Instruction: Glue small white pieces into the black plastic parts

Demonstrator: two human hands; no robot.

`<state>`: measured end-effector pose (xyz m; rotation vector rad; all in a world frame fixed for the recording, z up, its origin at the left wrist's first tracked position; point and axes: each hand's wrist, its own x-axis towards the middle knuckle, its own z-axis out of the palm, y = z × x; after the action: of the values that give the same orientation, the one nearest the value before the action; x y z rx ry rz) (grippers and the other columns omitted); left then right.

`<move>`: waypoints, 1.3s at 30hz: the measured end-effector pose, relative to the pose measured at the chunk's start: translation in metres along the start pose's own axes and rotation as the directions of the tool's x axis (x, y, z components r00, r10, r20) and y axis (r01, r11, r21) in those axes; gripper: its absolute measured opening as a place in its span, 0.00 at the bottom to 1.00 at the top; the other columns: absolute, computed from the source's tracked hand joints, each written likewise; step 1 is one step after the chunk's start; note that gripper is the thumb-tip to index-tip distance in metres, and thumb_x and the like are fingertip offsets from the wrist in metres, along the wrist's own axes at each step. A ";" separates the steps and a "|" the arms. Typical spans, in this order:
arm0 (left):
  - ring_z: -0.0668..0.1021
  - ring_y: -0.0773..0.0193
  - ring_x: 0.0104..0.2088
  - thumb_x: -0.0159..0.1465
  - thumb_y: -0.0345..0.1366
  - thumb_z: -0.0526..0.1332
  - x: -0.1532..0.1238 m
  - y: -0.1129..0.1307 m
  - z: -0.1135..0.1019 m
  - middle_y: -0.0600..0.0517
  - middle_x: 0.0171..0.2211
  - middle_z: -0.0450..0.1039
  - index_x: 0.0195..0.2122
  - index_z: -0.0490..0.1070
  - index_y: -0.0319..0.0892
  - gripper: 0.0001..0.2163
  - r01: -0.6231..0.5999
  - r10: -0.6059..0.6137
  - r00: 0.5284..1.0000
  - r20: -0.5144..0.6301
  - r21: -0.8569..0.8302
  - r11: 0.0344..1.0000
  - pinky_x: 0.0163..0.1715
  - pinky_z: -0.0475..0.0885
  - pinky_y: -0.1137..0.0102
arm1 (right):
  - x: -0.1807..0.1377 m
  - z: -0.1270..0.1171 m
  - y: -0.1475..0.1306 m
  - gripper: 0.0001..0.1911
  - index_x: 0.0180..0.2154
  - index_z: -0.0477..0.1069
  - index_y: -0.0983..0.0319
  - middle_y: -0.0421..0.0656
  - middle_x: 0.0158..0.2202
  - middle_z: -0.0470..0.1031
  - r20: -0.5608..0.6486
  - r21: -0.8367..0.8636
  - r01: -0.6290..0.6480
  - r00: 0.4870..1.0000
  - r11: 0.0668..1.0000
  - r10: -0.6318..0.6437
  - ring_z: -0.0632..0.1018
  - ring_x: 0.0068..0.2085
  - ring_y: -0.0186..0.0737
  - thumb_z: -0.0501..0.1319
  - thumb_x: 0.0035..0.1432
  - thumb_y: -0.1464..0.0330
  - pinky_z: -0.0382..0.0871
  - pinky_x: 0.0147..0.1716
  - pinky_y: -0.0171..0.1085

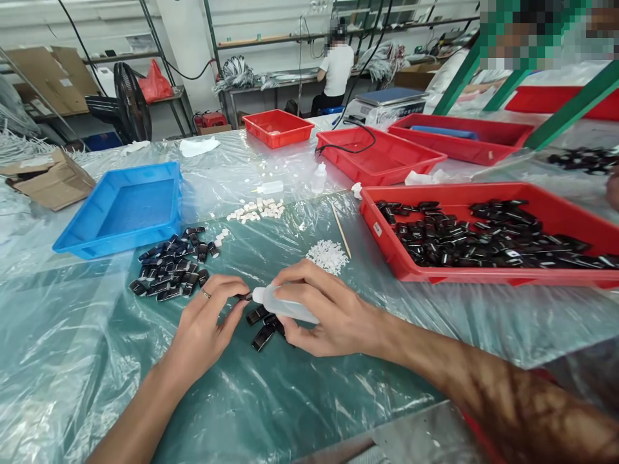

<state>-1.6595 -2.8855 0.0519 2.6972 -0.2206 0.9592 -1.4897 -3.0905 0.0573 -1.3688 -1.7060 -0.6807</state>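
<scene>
My left hand [207, 316] pinches a small black plastic part [245, 296] between thumb and fingers. Wrapped round a translucent squeeze bottle [294, 308] is my right hand [324, 309]; the bottle lies tilted, its white cap end against or very near the black part. I cannot tell whether anything comes out of it. Beneath the bottle a few more black parts [264, 336] rest on the green, plastic-covered table [232, 406]. A heap of black parts [171, 267] lies beyond my left hand. Past my right hand is a pile of tiny white pieces [327, 256].
A red tray [476, 276] of black parts stands at right, a blue tray [116, 248] at left. White blocks [256, 209], a wooden stick [341, 231] and another bottle [320, 178] lie ahead. A person [336, 67] sits at the back.
</scene>
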 end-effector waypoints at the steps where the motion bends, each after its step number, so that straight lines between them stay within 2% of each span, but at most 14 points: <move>1: 0.88 0.60 0.48 0.85 0.35 0.58 0.000 0.000 0.000 0.50 0.48 0.81 0.56 0.72 0.47 0.04 -0.009 0.009 1.000 -0.001 0.001 1.000 0.46 0.84 0.69 | 0.000 0.000 -0.001 0.15 0.53 0.72 0.59 0.52 0.46 0.82 0.005 -0.001 -0.001 1.000 1.000 0.001 0.85 0.44 0.47 0.65 0.67 0.77 0.89 0.33 0.41; 6: 0.86 0.61 0.47 0.85 0.33 0.57 0.002 0.000 0.002 0.50 0.48 0.81 0.55 0.73 0.47 0.05 -0.041 0.041 0.999 -0.024 0.000 0.999 0.47 0.84 0.68 | 0.000 -0.002 -0.004 0.17 0.53 0.70 0.57 0.51 0.45 0.81 0.043 0.009 -0.031 0.999 0.999 0.031 0.84 0.42 0.46 0.64 0.66 0.77 0.88 0.32 0.41; 12: 0.86 0.60 0.47 0.85 0.33 0.57 0.005 0.001 0.003 0.50 0.47 0.81 0.54 0.73 0.46 0.05 -0.075 0.075 0.997 -0.031 0.020 0.997 0.47 0.84 0.68 | 0.002 -0.002 -0.004 0.20 0.56 0.69 0.53 0.47 0.45 0.79 0.027 0.075 -0.104 0.994 0.992 0.103 0.85 0.42 0.45 0.64 0.66 0.76 0.88 0.33 0.42; 24: 0.88 0.62 0.48 0.85 0.34 0.59 0.003 -0.001 0.002 0.49 0.48 0.82 0.56 0.74 0.46 0.05 -0.045 0.046 0.999 -0.021 0.017 0.999 0.48 0.85 0.69 | 0.002 -0.003 -0.003 0.21 0.57 0.68 0.52 0.46 0.48 0.80 0.048 0.150 -0.155 0.988 0.976 0.149 0.86 0.44 0.44 0.66 0.67 0.75 0.89 0.39 0.43; 27: 0.88 0.62 0.47 0.85 0.34 0.59 0.003 -0.001 0.002 0.50 0.48 0.83 0.55 0.73 0.46 0.04 -0.025 0.025 1.000 -0.014 0.005 1.000 0.47 0.85 0.70 | 0.004 -0.005 0.001 0.20 0.55 0.70 0.50 0.42 0.47 0.81 0.056 0.224 -0.223 0.975 0.949 0.216 0.86 0.44 0.43 0.67 0.67 0.74 0.87 0.39 0.44; 30: 0.88 0.64 0.46 0.85 0.35 0.60 0.003 -0.001 0.003 0.50 0.47 0.83 0.55 0.73 0.46 0.04 -0.001 0.001 1.000 -0.023 -0.013 1.000 0.46 0.84 0.72 | 0.005 -0.008 0.015 0.18 0.53 0.75 0.49 0.38 0.48 0.85 0.083 0.401 -0.371 0.925 0.838 0.370 0.87 0.46 0.42 0.71 0.65 0.70 0.86 0.43 0.44; 34: 0.89 0.63 0.48 0.84 0.34 0.61 0.001 -0.002 0.002 0.50 0.48 0.85 0.55 0.73 0.47 0.03 0.031 -0.032 0.999 -0.031 -0.039 0.999 0.48 0.85 0.70 | 0.002 -0.007 0.039 0.26 0.59 0.80 0.50 0.39 0.54 0.89 0.183 0.598 -0.569 0.783 0.565 0.595 0.88 0.56 0.44 0.79 0.61 0.64 0.86 0.58 0.49; 37: 0.90 0.61 0.47 0.83 0.33 0.63 0.000 -0.004 0.003 0.50 0.48 0.85 0.56 0.73 0.48 0.04 0.061 -0.061 0.998 -0.011 -0.051 0.997 0.47 0.85 0.69 | -0.005 0.003 0.055 0.25 0.59 0.81 0.54 0.44 0.57 0.89 0.312 0.608 -0.693 0.657 0.388 0.686 0.88 0.58 0.47 0.79 0.62 0.58 0.85 0.61 0.53; 39: 0.90 0.61 0.45 0.83 0.34 0.62 -0.001 -0.005 0.004 0.50 0.48 0.85 0.56 0.73 0.48 0.04 0.076 -0.076 0.997 0.005 -0.058 0.995 0.44 0.85 0.69 | -0.010 0.013 0.063 0.24 0.57 0.81 0.56 0.46 0.58 0.89 0.353 0.569 -0.741 0.611 0.356 0.709 0.87 0.59 0.48 0.77 0.64 0.55 0.83 0.64 0.54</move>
<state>-1.6563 -2.8820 0.0474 2.6338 -0.1427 0.9131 -1.4317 -3.0689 0.0366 -1.3819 -0.9697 0.4885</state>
